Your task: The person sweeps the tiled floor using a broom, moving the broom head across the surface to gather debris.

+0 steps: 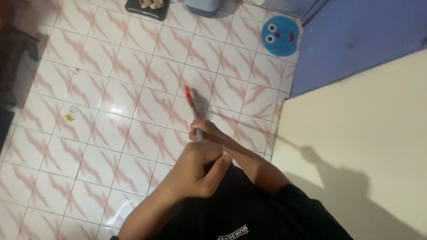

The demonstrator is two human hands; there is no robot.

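A long thin stick with a red upper end and a grey shaft [194,114] slants over the pink-veined white tiled floor [111,120]; its lower part is hidden inside the hands, and its far tip is hard to make out. The right hand [205,131] has its grip closed round the shaft. Just below, the left hand [200,169] is curled into a tight fist; whether it clasps the stick cannot be told. A round blue mat with a cartoon face [279,35] lies well apart. A light blue bucket [203,6] is cut off at the top edge.
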